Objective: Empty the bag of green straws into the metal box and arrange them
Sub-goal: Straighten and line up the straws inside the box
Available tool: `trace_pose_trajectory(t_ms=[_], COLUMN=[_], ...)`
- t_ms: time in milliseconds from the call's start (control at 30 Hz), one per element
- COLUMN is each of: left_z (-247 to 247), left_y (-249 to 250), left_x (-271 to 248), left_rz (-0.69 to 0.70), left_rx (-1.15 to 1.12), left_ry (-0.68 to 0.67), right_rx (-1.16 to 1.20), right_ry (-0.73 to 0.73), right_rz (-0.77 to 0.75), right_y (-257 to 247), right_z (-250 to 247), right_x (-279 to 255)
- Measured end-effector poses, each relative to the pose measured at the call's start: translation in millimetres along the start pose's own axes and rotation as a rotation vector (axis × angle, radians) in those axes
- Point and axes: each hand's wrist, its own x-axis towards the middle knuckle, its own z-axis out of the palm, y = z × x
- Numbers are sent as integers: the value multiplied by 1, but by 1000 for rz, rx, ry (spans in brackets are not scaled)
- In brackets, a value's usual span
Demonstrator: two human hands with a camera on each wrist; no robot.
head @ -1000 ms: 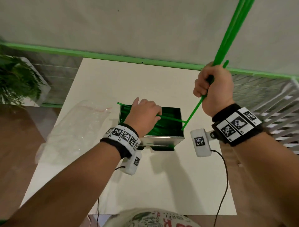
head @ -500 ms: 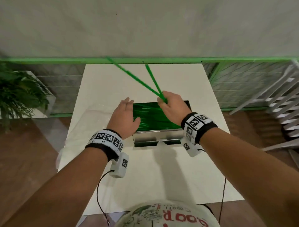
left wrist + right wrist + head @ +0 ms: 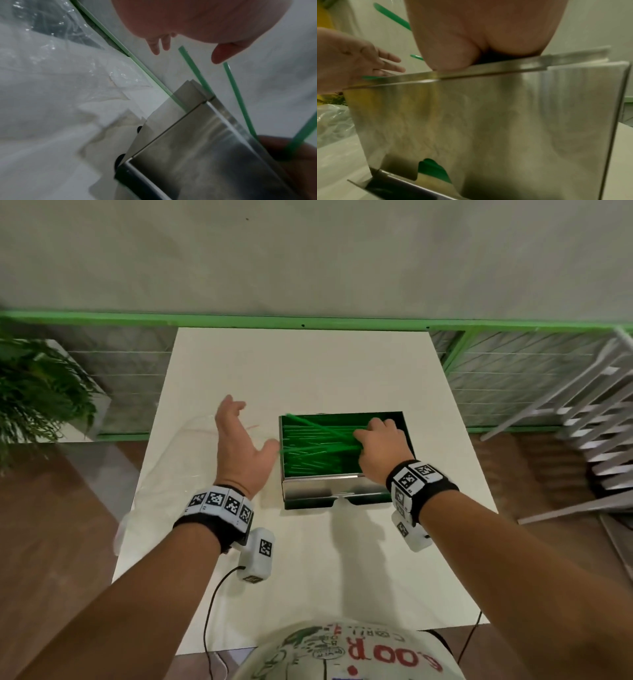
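The right hand (image 3: 382, 448) is reaching down into the box (image 3: 342, 494) from the near right, wrist bent over the front rim, fingers curled onto a few loose straws (image 3: 318, 429) that are lying slantwise across the pile; whether it is actually pinching them I cannot tell, the knuckles are hiding the fingertips. Those slanted straws are running up toward the far left corner, their ends poking out over the box's left rim. The rest of the straws are lying flat inside, lined up left to right. The left hand (image 3: 239, 440) is hovering just beside the box's left wall, palm turned toward it, fingers straight and spread, thumb stretched toward the rim near the jutting straw ends, holding nothing. The bag (image 3: 191, 446) is lying crumpled and clear on the table (image 3: 308, 364) under and left of that hand. The box is sitting mid-table, green showing through the notch in its front.
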Motion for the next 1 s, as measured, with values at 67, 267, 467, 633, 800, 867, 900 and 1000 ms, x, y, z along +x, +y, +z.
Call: trace_pose_trajectory(t_ms=[67, 267, 467, 633, 800, 867, 900, 1000], left_z=[0, 25, 49, 57, 63, 63, 63, 62], left_y=[4, 26, 22, 22, 20, 18, 19, 21], left_x=[9, 3, 3, 15, 23, 23, 23, 22], left_rz=[-41, -2, 69, 174, 226, 213, 206, 215], left_rx=[-51, 28, 396, 565, 599, 580, 573, 518], left_ry=[-20, -394, -398, -260, -205, -210, -218, -213], right_rx=[73, 256, 318, 146, 83, 103, 111, 105], right_ry=[-26, 3, 83, -81, -109, -165, -199, -266], right_rz=[29, 130, 49, 5, -24, -37, -32, -12], right_y=[0, 1, 5, 0, 0, 0, 0, 0], right_z=[1, 7, 10, 14, 16, 16, 16, 13], right_x=[0, 2, 0, 4, 3, 7, 8, 11])
